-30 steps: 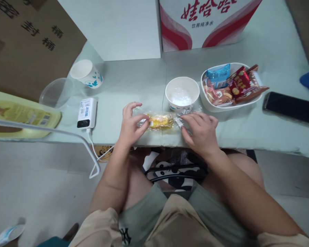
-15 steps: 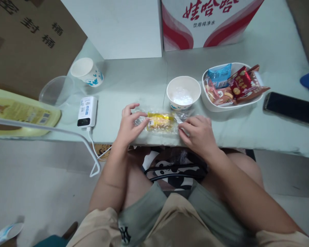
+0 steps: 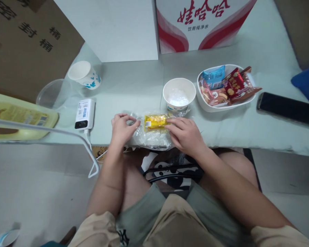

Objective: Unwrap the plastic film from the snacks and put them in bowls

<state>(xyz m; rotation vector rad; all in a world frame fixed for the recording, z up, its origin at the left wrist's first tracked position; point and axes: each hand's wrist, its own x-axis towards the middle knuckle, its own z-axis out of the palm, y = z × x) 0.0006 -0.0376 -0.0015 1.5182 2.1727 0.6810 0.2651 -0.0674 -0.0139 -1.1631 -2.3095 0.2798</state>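
Observation:
A small yellow snack packet (image 3: pixel 156 122) with a white barcode label lies on crinkled clear plastic wrap (image 3: pixel 151 139) at the table's front edge. My left hand (image 3: pixel 123 128) is at the packet's left, thumb and forefinger closed on the wrap's edge. From the right, my right hand (image 3: pixel 186 135) has its fingertips closed at the packet's right end, partly covering it. Just behind my right hand stands a white paper bowl (image 3: pixel 179 82) with crumpled clear plastic inside.
A white tub (image 3: pixel 208 106) of several wrapped snacks and a black phone (image 3: pixel 288 109) are on the right. At left are a paper cup (image 3: pixel 84 74), a corded white power bank (image 3: pixel 84 114), a clear lid (image 3: pixel 54 93) and a yellow bottle (image 3: pixel 23 118). Boxes (image 3: pixel 128 31) stand behind.
The clear wrap has spread toward the table's front edge, and the yellow packet shows brighter and less covered. My right hand has shifted left onto the packet's end. The view has moved slightly.

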